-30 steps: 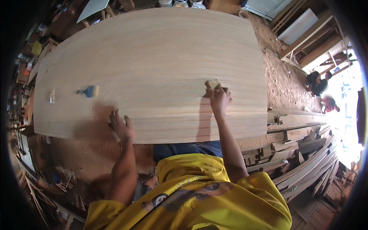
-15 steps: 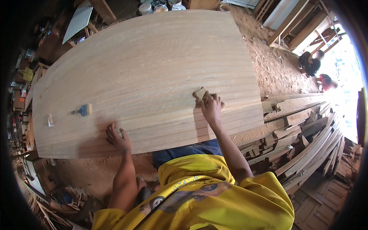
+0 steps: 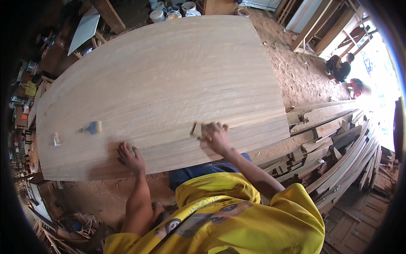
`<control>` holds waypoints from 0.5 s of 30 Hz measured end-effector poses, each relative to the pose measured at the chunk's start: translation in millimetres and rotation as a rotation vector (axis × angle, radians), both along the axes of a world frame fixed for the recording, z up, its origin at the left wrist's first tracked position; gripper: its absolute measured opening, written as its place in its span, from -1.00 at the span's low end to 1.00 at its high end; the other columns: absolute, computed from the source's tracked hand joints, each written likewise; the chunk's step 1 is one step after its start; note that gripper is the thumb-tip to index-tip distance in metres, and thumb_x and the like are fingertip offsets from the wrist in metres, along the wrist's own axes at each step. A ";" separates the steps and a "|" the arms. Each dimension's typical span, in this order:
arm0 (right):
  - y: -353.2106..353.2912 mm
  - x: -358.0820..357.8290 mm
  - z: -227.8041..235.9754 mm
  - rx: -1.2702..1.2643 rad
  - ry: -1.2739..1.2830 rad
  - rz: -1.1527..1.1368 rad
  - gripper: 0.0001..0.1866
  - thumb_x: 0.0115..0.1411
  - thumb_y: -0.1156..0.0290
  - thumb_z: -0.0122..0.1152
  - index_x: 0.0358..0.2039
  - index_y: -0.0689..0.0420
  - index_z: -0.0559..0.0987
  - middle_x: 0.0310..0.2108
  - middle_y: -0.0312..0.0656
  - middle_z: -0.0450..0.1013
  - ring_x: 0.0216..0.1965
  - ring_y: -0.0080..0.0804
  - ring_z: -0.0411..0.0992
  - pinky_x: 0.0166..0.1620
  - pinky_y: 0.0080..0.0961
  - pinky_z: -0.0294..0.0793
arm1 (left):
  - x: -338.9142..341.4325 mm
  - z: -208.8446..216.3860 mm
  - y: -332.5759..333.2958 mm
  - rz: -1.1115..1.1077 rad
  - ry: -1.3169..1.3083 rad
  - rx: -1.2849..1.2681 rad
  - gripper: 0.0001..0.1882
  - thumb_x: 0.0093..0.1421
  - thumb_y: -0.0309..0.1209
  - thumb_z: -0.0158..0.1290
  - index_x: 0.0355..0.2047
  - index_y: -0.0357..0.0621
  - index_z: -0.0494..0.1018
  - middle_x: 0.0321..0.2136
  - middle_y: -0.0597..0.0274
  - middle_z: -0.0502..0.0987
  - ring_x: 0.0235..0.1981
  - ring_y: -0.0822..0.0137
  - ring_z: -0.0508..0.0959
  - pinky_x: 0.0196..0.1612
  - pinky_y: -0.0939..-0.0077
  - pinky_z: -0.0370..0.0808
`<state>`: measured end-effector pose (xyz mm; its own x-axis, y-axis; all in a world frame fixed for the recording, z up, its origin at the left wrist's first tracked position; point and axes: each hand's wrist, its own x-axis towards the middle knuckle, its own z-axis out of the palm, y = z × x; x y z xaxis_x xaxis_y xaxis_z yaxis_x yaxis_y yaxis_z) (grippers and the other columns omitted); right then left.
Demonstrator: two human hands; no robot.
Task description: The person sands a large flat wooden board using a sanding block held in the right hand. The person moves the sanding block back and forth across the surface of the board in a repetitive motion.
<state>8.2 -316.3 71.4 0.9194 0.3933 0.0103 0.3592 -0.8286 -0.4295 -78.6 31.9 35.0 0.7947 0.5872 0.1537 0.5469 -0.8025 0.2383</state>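
A large pale wooden panel [image 3: 160, 76] lies flat in front of me, with dark grain lines along its near part. My right hand [image 3: 216, 137], blurred by motion, is closed on a small tan pad that looks like folded sandpaper [image 3: 196, 130], held against the panel near its front edge. Its palm side is hidden. My left hand [image 3: 133, 159] rests near the front edge, fingers apart, nothing in it. Farther left on the panel lies a paintbrush [image 3: 94, 127] with a blue ferrule and pale bristles. Beyond it is a small white-and-orange packet [image 3: 56, 139].
Stacked boards and offcuts [image 3: 330, 144] fill the right side. White buckets [image 3: 174, 15] stand beyond the far edge. Two people [image 3: 340, 67] sit or crouch at the far right by a bright opening. Wood scraps [image 3: 63, 228] lie at lower left.
My right hand has moved left and toward me across the panel with the sandpaper. The left hand stays at nearly the same spot. The view has shifted slightly.
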 end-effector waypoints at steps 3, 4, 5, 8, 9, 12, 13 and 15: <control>-4.7 54.5 6.4 0.059 -0.063 -0.311 -0.43 0.07 0.19 0.26 0.09 0.11 0.42 -0.15 -0.06 0.38 -0.06 -0.10 0.29 -0.03 -0.08 0.21 | -1.6 -10.8 8.8 0.018 -0.021 0.042 -0.51 0.29 -0.20 -0.16 0.20 -0.01 0.16 0.25 0.05 0.15 0.33 0.04 0.06 0.30 -0.14 -0.07; -2.6 70.1 3.4 0.088 -0.130 -0.434 -0.45 0.07 0.21 0.26 0.07 0.13 0.43 -0.16 -0.05 0.38 -0.06 -0.09 0.29 -0.02 -0.07 0.21 | 2.8 -8.3 6.1 0.014 -0.008 0.031 -0.50 0.29 -0.20 -0.16 0.21 -0.01 0.15 0.25 0.05 0.15 0.33 0.04 0.06 0.30 -0.14 -0.07; 2.9 82.4 5.2 0.076 -0.104 -0.491 -0.46 0.06 0.21 0.26 0.05 0.13 0.44 -0.16 -0.05 0.38 -0.07 -0.09 0.29 -0.03 -0.07 0.22 | 4.0 -3.3 4.2 0.013 0.006 0.026 -0.50 0.29 -0.19 -0.16 0.21 0.00 0.15 0.26 0.05 0.15 0.33 0.05 0.06 0.30 -0.14 -0.07; 32.6 93.2 8.2 0.062 -0.004 -0.516 -0.48 0.05 0.21 0.26 0.01 0.14 0.45 -0.16 -0.06 0.38 -0.07 -0.08 0.29 -0.03 -0.10 0.24 | 5.1 0.9 6.1 0.009 -0.002 0.030 -0.49 0.28 -0.20 -0.16 0.22 0.00 0.14 0.26 0.04 0.14 0.33 0.05 0.05 0.31 -0.14 -0.08; 43.7 84.7 7.9 0.055 0.033 -0.422 -0.48 0.05 0.22 0.26 0.01 0.14 0.45 -0.17 -0.07 0.38 -0.07 -0.08 0.29 -0.03 -0.11 0.25 | 3.8 -2.3 6.5 0.011 -0.009 0.025 -0.49 0.28 -0.20 -0.16 0.22 0.01 0.13 0.27 0.03 0.13 0.33 0.05 0.05 0.31 -0.14 -0.09; 55.1 37.0 -22.5 0.113 -0.028 0.008 -0.45 0.06 0.20 0.25 0.05 0.13 0.41 -0.10 -0.11 0.36 -0.05 -0.09 0.28 0.01 -0.15 0.27 | 3.9 -6.2 6.2 0.006 -0.018 0.024 -0.49 0.28 -0.20 -0.16 0.23 0.01 0.13 0.28 0.03 0.12 0.33 0.05 0.04 0.31 -0.14 -0.09; 54.9 23.0 -18.8 0.120 -0.006 0.134 -0.44 0.06 0.20 0.25 0.06 0.12 0.40 -0.06 -0.11 0.34 -0.04 -0.10 0.28 0.02 -0.14 0.26 | 0.4 -9.8 8.3 0.014 -0.020 0.035 -0.48 0.28 -0.20 -0.16 0.23 0.01 0.13 0.28 0.04 0.11 0.33 0.05 0.04 0.31 -0.13 -0.09; 42.4 3.8 5.4 0.128 0.037 0.378 -0.42 0.07 0.19 0.24 0.10 0.10 0.38 0.00 -0.12 0.31 -0.03 -0.12 0.28 0.05 -0.13 0.25 | -2.6 -16.5 9.1 0.024 -0.028 0.049 -0.48 0.28 -0.20 -0.15 0.23 0.02 0.13 0.29 0.04 0.10 0.33 0.04 0.04 0.31 -0.13 -0.09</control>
